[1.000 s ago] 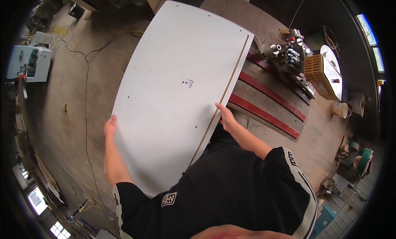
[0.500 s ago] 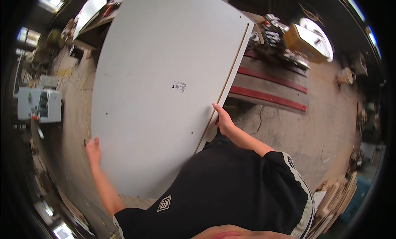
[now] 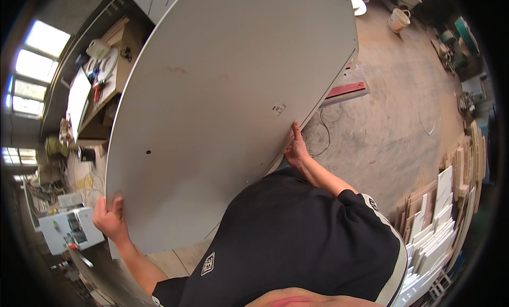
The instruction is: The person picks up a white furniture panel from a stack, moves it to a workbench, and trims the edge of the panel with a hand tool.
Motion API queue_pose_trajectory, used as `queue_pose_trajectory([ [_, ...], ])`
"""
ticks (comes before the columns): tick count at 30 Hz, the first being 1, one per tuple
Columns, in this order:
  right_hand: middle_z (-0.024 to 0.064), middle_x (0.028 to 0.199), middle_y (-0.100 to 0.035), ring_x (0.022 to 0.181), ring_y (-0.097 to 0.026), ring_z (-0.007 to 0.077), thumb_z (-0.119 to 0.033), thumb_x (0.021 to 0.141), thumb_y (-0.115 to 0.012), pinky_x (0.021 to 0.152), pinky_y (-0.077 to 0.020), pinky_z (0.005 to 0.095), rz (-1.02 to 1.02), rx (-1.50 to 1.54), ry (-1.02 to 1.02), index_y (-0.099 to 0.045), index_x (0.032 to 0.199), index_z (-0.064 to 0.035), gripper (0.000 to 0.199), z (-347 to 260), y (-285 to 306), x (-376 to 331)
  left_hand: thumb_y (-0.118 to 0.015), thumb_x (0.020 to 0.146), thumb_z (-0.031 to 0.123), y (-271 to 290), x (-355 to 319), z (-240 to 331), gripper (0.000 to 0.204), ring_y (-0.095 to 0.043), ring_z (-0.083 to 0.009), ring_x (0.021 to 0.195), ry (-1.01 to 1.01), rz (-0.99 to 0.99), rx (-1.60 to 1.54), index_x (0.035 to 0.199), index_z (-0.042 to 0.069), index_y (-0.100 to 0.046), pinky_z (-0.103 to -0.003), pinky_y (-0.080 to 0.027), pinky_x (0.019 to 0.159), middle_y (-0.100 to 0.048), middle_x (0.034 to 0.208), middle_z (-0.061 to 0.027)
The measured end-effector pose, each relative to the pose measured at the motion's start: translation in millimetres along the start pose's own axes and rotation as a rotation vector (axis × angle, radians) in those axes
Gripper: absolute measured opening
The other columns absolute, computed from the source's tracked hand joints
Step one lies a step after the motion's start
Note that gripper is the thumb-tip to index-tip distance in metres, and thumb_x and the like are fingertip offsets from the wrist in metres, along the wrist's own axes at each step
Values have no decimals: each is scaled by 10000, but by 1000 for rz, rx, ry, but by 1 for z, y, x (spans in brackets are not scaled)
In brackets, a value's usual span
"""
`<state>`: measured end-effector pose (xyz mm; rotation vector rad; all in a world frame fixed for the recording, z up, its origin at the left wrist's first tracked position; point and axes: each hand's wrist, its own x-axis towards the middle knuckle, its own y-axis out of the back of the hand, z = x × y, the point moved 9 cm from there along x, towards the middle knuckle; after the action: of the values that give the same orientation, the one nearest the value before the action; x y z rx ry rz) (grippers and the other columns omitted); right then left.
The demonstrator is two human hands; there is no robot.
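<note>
Left hand (image 3: 110, 220) clamped on the grey panel (image 3: 222, 111) edge; right hand (image 3: 295, 149) clamped opposite; keep both grips level, mind the workbench (image 3: 114, 68).

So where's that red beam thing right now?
In the head view the red beam lies on the concrete floor, upper right of centre, poking out just past the right edge of the big white panel.

One head camera, looking down

The single view sat on the person's head and faced steeply down over the chest. The large white panel (image 3: 228, 100) filled it at close range, with the concrete floor (image 3: 392, 121) far below. Its fisheye lens bent the edges; no second view shared the scene.
</note>
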<state>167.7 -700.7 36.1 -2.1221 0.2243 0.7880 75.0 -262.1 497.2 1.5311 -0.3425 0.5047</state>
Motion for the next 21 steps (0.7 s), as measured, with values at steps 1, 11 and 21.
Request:
queue_pose_trajectory([
  [1,76,1689,-234,1545,-195,305,-740,898,-587,1206,-176,596,-17,54,28,-234,1623,-117,1019,-12,1,5,-616,862,734,-1,18,23,732,-466,-375,612,-41,15,-25,800,6,-568,-421,-418,572,-494,678,-164],
  [11,92,1652,-317,1516,-287,307,-796,949,-373,1220,-230,526,-221,300,253,-246,1614,-112,963,-152,-3,146,-873,718,391,-35,170,229,442,-588,-299,633,-311,114,-113,848,17,-676,-379,-467,606,-616,721,-108],
  [21,44,1672,-282,1537,-237,273,-873,898,-297,1251,-175,476,-176,464,329,-249,1616,-125,1038,-219,-5,262,-939,531,326,-85,237,370,473,-558,-295,589,-541,177,-97,788,39,-665,-380,-428,557,-587,669,-99],
])
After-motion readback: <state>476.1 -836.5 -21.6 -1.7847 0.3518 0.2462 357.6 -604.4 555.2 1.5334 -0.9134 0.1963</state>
